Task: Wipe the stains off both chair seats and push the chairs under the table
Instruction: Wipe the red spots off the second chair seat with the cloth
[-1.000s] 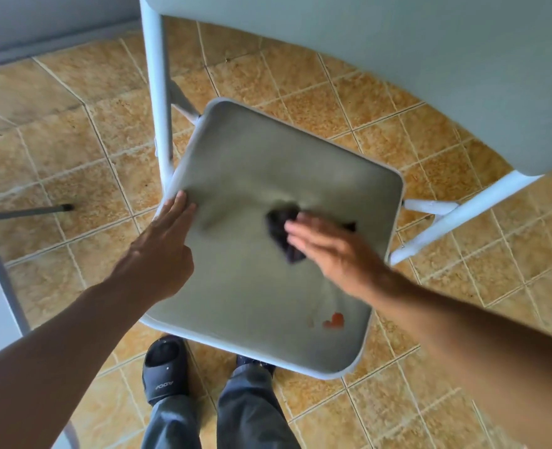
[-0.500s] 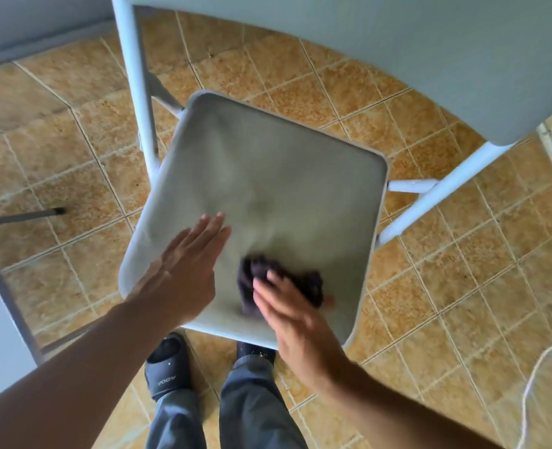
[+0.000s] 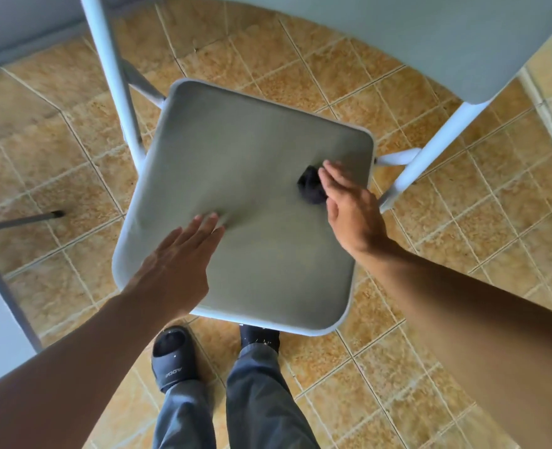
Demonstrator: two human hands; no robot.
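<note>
Right hand [image 3: 354, 209] half hides dark cloth [image 3: 310, 188]

The chair seat [image 3: 252, 196] was pale grey-green with a lighter rim, its legs [image 3: 112, 76] white. A dark, near-black cloth [image 3: 310, 189] lay at three o'clock on the seat. The floor [image 3: 462, 238] was orange-tan mottled tile with pale grout lines running diagonally. At six o'clock were grey-blue trousers [image 3: 261, 400] and a black slipper [image 3: 172, 358] with pale lettering.
</note>
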